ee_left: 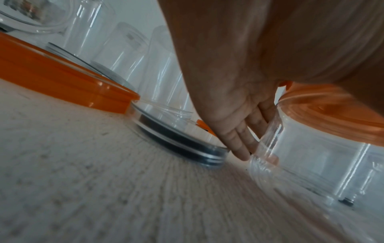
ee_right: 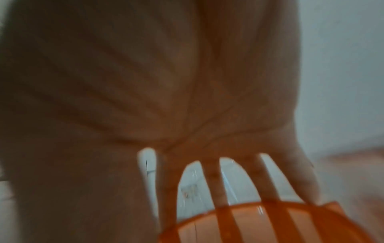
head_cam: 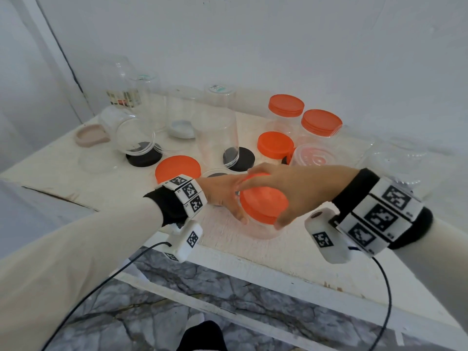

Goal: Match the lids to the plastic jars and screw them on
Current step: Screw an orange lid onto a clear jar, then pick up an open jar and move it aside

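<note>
A short clear plastic jar (head_cam: 255, 230) stands near the front edge of the white table (head_cam: 278, 259), with an orange lid (head_cam: 258, 211) on its mouth. My right hand (head_cam: 266, 196) lies over the lid from the right, fingers spread across the top and thumb on the near rim. In the right wrist view those fingers (ee_right: 218, 189) curl over the orange lid (ee_right: 259, 226). My left hand (head_cam: 235, 206) holds the jar from the left. In the left wrist view its fingers (ee_left: 236, 141) press the jar wall (ee_left: 268, 148) below the lid (ee_left: 332, 115).
Loose orange lids (head_cam: 177, 168) (head_cam: 274, 144), black lids (head_cam: 144, 158) (head_cam: 244, 158), a beige lid (head_cam: 90, 134) and a grey lid (head_cam: 181, 129) lie among several open clear jars, one tipped over (head_cam: 126, 133). Two orange-capped jars (head_cam: 286, 107) (head_cam: 321, 122) stand at the back right.
</note>
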The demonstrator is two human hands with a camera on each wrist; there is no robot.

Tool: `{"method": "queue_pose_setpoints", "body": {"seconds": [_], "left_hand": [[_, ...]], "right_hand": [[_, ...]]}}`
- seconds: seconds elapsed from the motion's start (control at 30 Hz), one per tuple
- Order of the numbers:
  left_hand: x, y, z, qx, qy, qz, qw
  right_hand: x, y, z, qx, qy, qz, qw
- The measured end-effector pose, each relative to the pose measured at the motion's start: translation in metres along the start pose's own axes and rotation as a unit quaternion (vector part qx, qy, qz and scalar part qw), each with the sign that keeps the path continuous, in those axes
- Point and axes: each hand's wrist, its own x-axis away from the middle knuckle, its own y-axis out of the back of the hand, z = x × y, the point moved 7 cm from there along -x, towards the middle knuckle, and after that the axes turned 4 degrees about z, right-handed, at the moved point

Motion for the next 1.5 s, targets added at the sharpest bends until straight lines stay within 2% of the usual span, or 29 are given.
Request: {"method": "queue_pose_setpoints", "body": {"seconds": [0.07,0.17,0.23,0.37,0.53,0.73,1.07,1.2,1.27,1.33,1.37,1.43,1.5], "left_hand": [[0.0,-0.002,0.001,0.007,0.003,0.002,1.0],[-0.001,-0.003,0.004,0.038,-0.004,0.002,0.999],[-0.001,-0.003,0.005,0.043,-0.003,0.006,0.999],[-0.001,-0.002,0.003,0.009,0.004,0.013,1.0],[0.001,-0.004,0.001,0.018,0.002,0.002,1.0],[0.003,-0.004,0.004,0.043,-0.004,-0.031,0.999],[0.009,0.002,-0.004,-0.045,-0.004,-0.069,0.997],[0.025,0.01,-0.009,0.057,-0.043,-0.057,0.996],[0.037,0.031,-0.009,0.064,-0.059,-0.103,0.991],[0.054,0.06,-0.013,0.031,-0.076,-0.194,0.978],[0.063,0.077,-0.017,0.004,-0.088,-0.257,0.962],[0.078,0.108,-0.024,-0.079,-0.107,-0.384,0.914],[0.079,0.122,-0.027,-0.193,-0.098,-0.438,0.872]], "right_hand": [[-0.002,0.001,0.001,0.019,0.0,-0.016,1.0],[-0.004,0.008,0.002,0.103,-0.063,-0.092,0.988],[-0.003,0.006,-0.001,0.115,-0.072,-0.087,0.987],[0.0,-0.001,-0.002,0.047,-0.008,0.0,0.999],[-0.004,0.005,0.004,0.093,-0.01,-0.054,0.994],[-0.001,0.007,0.001,0.08,-0.029,-0.09,0.992],[0.001,0.005,0.005,0.083,-0.061,-0.112,0.988],[0.01,0.009,0.011,0.087,-0.06,-0.177,0.979],[0.016,0.019,0.009,0.071,-0.076,-0.217,0.971],[0.022,0.031,0.001,0.059,-0.112,-0.253,0.959],[0.024,0.038,-0.004,0.05,-0.131,-0.273,0.952],[0.025,0.053,-0.015,0.017,-0.164,-0.315,0.935],[0.023,0.068,-0.026,-0.021,-0.194,-0.358,0.913]]}}
